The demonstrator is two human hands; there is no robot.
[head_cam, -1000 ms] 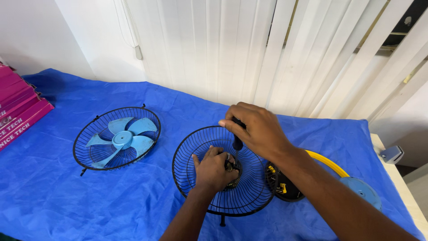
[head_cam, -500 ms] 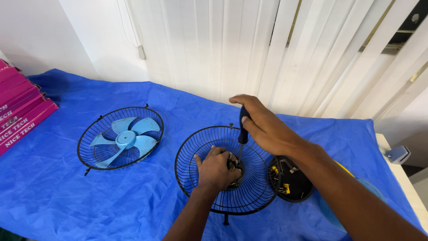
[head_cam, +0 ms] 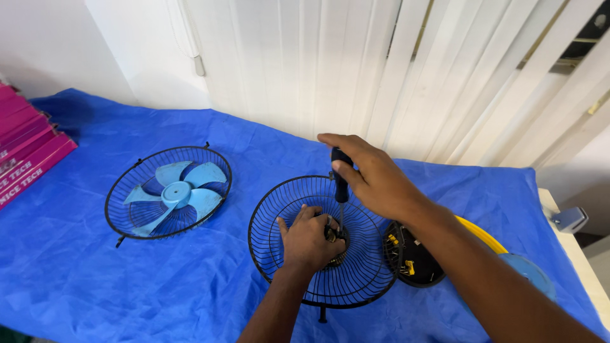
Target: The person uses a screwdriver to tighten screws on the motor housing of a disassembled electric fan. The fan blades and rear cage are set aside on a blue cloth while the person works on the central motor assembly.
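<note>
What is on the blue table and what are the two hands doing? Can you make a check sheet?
Surface: blue tarp covering the table, wrinkled.
Job's things: black wire fan guard lying flat; screwdriver standing upright over its middle.
Clutter: second wire guard with a light blue fan blade lying in it; black motor housing beside the first guard; yellow and blue parts at the right; pink boxes at the left edge.
Grippers: left hand rests on the guard's centre; right hand grips the screwdriver handle.
Cables: nothing seen.
Surroundings: white vertical blinds behind, white wall at left.
</note>
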